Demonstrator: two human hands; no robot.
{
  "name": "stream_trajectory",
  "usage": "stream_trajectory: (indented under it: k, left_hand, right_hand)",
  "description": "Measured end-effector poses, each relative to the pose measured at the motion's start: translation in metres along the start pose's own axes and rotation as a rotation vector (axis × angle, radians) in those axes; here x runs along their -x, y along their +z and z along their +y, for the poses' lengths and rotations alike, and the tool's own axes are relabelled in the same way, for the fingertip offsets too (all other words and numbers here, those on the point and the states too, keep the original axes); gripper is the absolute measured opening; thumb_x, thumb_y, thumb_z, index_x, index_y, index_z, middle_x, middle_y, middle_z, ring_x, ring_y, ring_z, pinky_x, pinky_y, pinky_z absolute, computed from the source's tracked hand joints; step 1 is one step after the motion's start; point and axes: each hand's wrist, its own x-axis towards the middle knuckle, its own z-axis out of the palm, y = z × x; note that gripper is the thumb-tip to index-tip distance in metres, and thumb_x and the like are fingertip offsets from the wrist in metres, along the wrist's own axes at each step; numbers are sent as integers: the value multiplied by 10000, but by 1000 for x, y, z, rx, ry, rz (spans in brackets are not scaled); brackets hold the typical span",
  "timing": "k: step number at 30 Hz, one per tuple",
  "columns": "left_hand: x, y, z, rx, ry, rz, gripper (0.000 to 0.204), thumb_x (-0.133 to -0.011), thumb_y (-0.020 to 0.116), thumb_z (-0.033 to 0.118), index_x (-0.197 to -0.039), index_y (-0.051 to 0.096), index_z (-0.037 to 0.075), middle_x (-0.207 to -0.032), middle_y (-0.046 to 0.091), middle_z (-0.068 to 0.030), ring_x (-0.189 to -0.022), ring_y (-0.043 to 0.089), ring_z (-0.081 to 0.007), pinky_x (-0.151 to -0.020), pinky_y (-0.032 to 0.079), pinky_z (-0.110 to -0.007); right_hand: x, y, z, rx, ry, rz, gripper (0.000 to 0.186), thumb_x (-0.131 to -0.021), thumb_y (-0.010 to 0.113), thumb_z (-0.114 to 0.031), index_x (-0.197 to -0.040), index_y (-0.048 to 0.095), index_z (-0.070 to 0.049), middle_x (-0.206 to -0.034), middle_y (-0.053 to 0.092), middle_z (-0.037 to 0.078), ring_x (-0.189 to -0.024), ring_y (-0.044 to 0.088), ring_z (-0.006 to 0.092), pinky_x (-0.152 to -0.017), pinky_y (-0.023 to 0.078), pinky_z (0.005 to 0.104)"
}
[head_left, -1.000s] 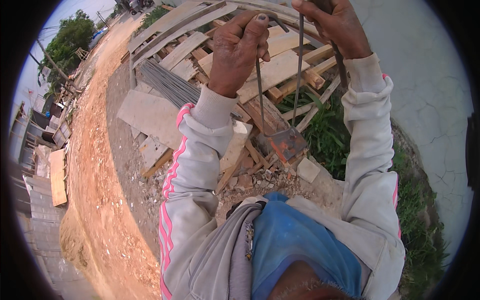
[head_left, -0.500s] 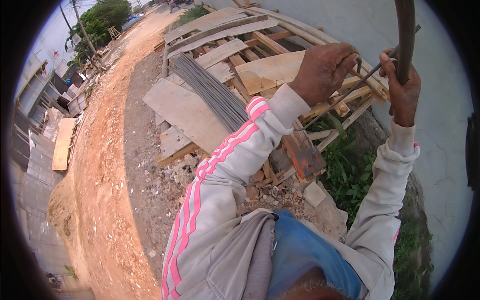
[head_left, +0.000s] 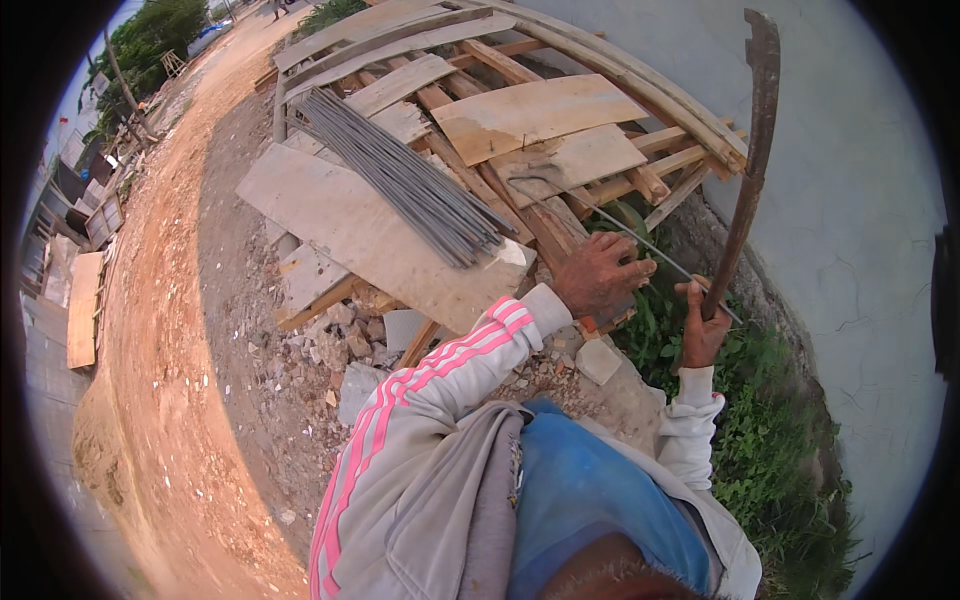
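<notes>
My right hand (head_left: 704,330) is closed round the lower end of a long, dark, slightly curved bar with a notched top (head_left: 757,130), which stands nearly upright. A thin steel rod (head_left: 635,236) passes through the same grip, and its far end is bent into a hook over the boards. My left hand (head_left: 603,275) holds nothing that I can see; its fingers are loosely apart, just below the rod. Beneath it is a timber board, partly hidden. Left of that hand, a bundle of straight grey steel rods (head_left: 400,175) lies across the plywood (head_left: 350,235).
Timber planks and plywood sheets (head_left: 540,115) are stacked ahead. A pale wall (head_left: 850,250) runs along the right, with green plants (head_left: 760,400) at its foot. Broken rubble (head_left: 345,345) lies below the stack. A reddish dirt road (head_left: 170,330) runs on the left.
My right hand has come down and nearer with the bar and rod. My left hand has lowered from its pinch near the rod's bent end and opened. The view has shifted too.
</notes>
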Motion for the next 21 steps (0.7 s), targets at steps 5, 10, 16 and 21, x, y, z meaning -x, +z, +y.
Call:
stream_trajectory:
  k: [5, 10, 16, 21]
  left_hand:
    - [38, -5, -20, 24, -62, 10, 550, -909, 672, 488, -1322, 603, 132, -1288, 524, -159, -1228, 509, -393, -1081, 403, -532]
    - [46, -4, -70, 308, -348, 54, 651, -932, 624, 563, -1351, 594, 66, -1393, 497, -208, -1358, 421, -436, -1151, 332, -542]
    - [32, 36, -165, -183, -531, -34, 753, -944, 534, 639, -1410, 556, 48, -1503, 436, -224, -1445, 349, -429, -1157, 310, -556]
    - [26, 60, -192, -308, -573, -326, 855, -933, 438, 744, -1482, 501, 92, -1605, 337, -211, -1511, 257, -397, -1165, 236, -634]
  right_hand:
    - [79, 25, 44, -85, 3, 80, 200, -997, 681, -158, -1140, 684, -17, -825, 717, 32, -826, 648, 103, -811, 502, 302]
    - [92, 54, 54, -77, -23, 112, 193, -964, 663, -11, -1156, 683, -6, -806, 700, 54, -733, 630, 111, -752, 510, 282]
    - [108, 60, 67, -80, 54, 91, 259, -943, 671, 19, -1201, 684, -1, -835, 685, 40, -691, 611, 90, -679, 508, 264]
    - [126, 70, 71, -87, 188, 137, 159, -981, 685, -124, -1091, 718, -15, -725, 643, 13, -654, 583, 78, -616, 468, 269]
